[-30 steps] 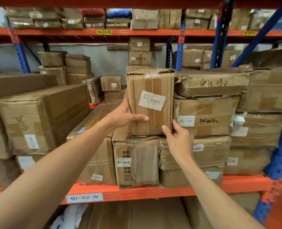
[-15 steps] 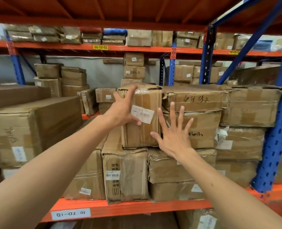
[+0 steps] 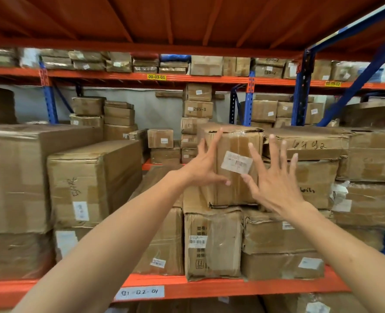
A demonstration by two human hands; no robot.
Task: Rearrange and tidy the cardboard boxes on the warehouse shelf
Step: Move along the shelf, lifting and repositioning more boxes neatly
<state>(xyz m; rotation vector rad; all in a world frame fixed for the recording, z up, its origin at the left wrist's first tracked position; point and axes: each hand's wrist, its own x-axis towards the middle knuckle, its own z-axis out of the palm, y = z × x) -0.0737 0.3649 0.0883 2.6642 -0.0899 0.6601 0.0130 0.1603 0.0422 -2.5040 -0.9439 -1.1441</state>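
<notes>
I'm watching this remotely, and both hands are spread wide and gripping nothing: the left hand (image 3: 204, 168) has its fingers fanned over the left front edge of the upright brown cardboard box with the white barcode label (image 3: 234, 166), and the right hand (image 3: 275, 181) hovers open-palmed just in front of its right side. That box stands on top of the lower stacked cartons (image 3: 211, 242) on the orange steel shelf (image 3: 209, 286), snug against the scribbled flat boxes (image 3: 306, 144) to its right. Its tape is wrinkled and its top corners crushed, so I'd press with flat palms low on the face and nudge it square, not shove the soft top.
</notes>
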